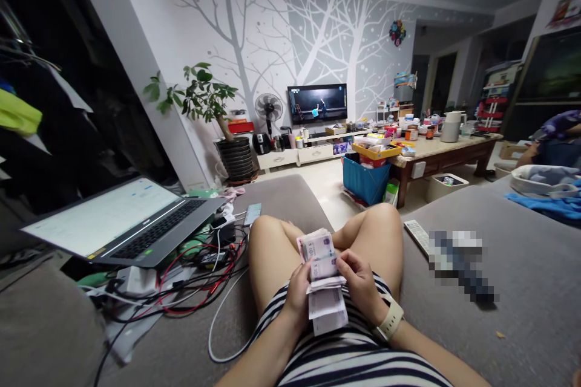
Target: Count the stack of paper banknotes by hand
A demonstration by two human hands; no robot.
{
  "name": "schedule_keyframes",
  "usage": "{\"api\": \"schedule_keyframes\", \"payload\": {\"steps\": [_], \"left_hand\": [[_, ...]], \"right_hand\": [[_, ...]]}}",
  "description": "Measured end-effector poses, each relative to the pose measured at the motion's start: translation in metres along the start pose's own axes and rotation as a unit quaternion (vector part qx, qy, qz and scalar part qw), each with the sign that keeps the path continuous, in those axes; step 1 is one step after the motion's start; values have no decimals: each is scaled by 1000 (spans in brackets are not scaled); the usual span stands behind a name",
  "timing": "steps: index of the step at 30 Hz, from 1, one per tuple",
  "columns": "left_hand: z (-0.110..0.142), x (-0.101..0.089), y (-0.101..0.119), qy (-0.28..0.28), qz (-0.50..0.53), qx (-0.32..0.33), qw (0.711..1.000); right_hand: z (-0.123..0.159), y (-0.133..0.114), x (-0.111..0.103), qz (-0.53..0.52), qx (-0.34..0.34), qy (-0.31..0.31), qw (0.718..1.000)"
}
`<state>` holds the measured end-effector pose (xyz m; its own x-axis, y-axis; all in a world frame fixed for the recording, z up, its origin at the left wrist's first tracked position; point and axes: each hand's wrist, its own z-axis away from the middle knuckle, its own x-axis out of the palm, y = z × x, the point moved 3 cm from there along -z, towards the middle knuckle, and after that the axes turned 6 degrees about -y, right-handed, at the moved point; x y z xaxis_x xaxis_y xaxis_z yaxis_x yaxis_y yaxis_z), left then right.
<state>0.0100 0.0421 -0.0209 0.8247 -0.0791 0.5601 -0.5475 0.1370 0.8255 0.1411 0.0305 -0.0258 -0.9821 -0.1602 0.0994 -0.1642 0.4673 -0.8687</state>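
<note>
A stack of banknotes (316, 247) is held above my lap, its upper notes fanned away from me. My left hand (298, 290) grips the notes along their left edge, fingers mostly hidden beneath them. With thumb and fingers pinched, my right hand (358, 278) takes hold of the right edge of a note. Below the hands, more notes (327, 303) hang down toward the striped clothing (363, 360) on my lap. A pale watch (389, 318) is on my right wrist.
An open laptop (149, 227) sits to the left, beside tangled cables (206, 281) and a phone (253, 214). To the right on the sofa (526, 278) lie a remote control (417, 237) and a blurred dark object (469, 275). A cluttered table (436, 148) stands ahead.
</note>
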Motion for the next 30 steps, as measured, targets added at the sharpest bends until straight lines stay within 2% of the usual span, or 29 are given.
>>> {"api": "schedule_keyframes", "payload": {"steps": [4, 9, 15, 21, 28, 30], "left_hand": [[0, 0, -1, 24, 28, -23, 999], [2, 2, -2, 19, 47, -37, 998], [-1, -1, -4, 29, 29, -19, 999], [5, 0, -2, 17, 12, -21, 1000], [7, 2, -3, -24, 6, -21, 999], [6, 3, -4, -21, 9, -23, 999]], "right_hand": [[1, -1, 1, 14, 6, -5, 1000], [3, -1, 0, 21, 0, 3, 1000], [4, 9, 0, 17, 7, -10, 1000], [-2, 15, -7, 67, 49, 75, 994], [-5, 14, -7, 54, 53, 79, 994], [-4, 15, -7, 56, 52, 82, 994]]}}
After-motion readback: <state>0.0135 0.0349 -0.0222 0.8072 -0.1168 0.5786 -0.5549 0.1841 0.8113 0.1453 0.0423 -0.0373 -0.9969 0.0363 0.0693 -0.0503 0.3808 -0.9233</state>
